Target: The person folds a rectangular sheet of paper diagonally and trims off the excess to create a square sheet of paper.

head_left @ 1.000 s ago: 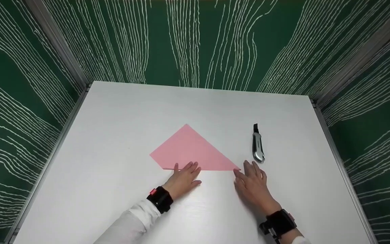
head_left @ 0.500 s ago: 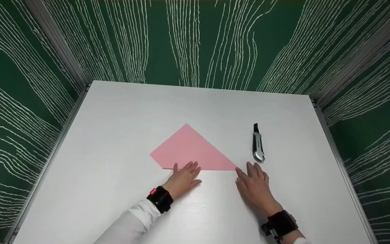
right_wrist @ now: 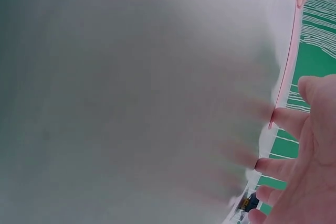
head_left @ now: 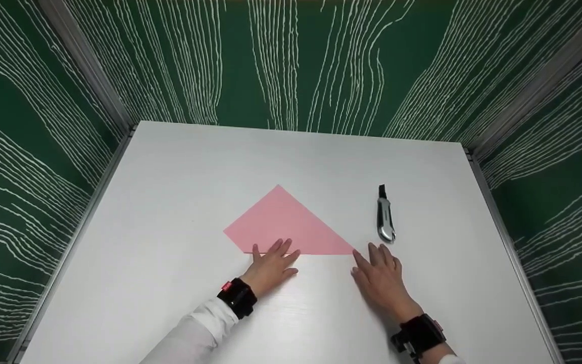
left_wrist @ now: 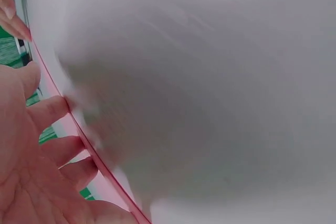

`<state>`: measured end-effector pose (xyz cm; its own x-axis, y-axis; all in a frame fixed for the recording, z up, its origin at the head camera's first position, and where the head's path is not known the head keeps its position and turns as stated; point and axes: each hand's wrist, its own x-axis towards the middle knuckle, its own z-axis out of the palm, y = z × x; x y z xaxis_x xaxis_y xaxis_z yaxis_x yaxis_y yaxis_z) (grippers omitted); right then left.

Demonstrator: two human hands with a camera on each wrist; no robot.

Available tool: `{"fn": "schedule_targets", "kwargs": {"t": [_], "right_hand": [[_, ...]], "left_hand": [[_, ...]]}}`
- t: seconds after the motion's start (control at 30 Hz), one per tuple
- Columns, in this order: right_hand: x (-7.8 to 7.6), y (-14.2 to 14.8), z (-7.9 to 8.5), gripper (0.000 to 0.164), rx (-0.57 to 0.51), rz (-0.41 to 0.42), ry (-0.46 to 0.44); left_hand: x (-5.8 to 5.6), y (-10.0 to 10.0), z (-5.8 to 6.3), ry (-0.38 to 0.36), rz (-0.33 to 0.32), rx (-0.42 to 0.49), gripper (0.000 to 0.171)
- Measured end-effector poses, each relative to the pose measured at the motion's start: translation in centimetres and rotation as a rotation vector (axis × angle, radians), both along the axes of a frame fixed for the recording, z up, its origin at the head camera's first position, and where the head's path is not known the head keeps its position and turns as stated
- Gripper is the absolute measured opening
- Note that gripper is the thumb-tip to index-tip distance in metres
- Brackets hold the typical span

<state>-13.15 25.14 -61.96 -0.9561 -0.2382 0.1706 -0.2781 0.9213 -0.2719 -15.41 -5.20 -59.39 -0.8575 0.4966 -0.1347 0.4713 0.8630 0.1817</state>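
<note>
A folded sheet of pink paper (head_left: 286, 220) lies flat on the white table, its point away from me and its folded edge nearest me. My left hand (head_left: 271, 269) rests with spread fingers on the near edge, left of the middle. At the paper's right corner, the index fingertip of my right hand (head_left: 384, 280) touches down while the other fingers lie spread on the table. Both hands show from the palm side in the wrist views, their fingertips along the pink edge. Just beyond the right hand's fingers is a grey and black utility knife (head_left: 385, 217).
The white table (head_left: 180, 167) is bordered by metal rails at left and right. Green walls (head_left: 235, 60) with white wavy lines stand behind it and on both sides. Each wrist wears a black camera band (head_left: 238, 298).
My right hand has slid slightly right along the paper's corner. The left hand's fingers have shifted a little to the left on the near edge. Paper and knife stay in place.
</note>
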Motion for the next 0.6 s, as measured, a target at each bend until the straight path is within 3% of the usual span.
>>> {"fn": "schedule_targets", "kwargs": {"t": [0.2, 0.6], "right_hand": [[0.0, 0.4, 0.0, 0.044, 0.016, -0.016, -0.023], [0.2, 0.6, 0.1, 0.047, 0.075, -0.007, -0.061]], "left_hand": [[0.2, -0.2, 0.0, -0.023, 0.026, 0.021, 0.053], [0.7, -0.3, 1.1, -0.167, 0.114, 0.098, 0.059]]}}
